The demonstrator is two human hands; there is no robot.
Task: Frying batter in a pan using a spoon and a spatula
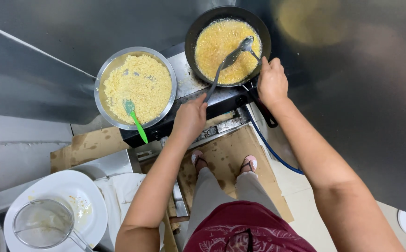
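**Pan and ladle: current status**

We see a black frying pan (228, 14) on the stove (191, 84), upper centre of the view. It holds a yellow, grainy, wet-looking mix w/ a foamy, bubbling edge; the mix covers approx. the whole pan bottom.

L hand (190, 119) is closed round the end of a long metal ladle (231, 58). The ladle runs up and to the right from the hand, its bowl over the mix near the pan's right side. We cannot tell whether the bowl touches the mix.

R hand (272, 84) sits at the pan's right rim, fingers curled over the base of the black pan handle (264, 112), gripping it. The handle runs down past the wrist.

Just left of the pan, a steel bowl (106, 74) holds drier, pale-yellow crumbly grains w/ a green spatula (135, 119) leaning on the near rim.

Lower left: white plate (89, 196) w/ a mesh strainer (42, 223) on it. Cardboard (231, 156) lies on the floor under the feet. A blue hose (270, 149) runs right of the stove.
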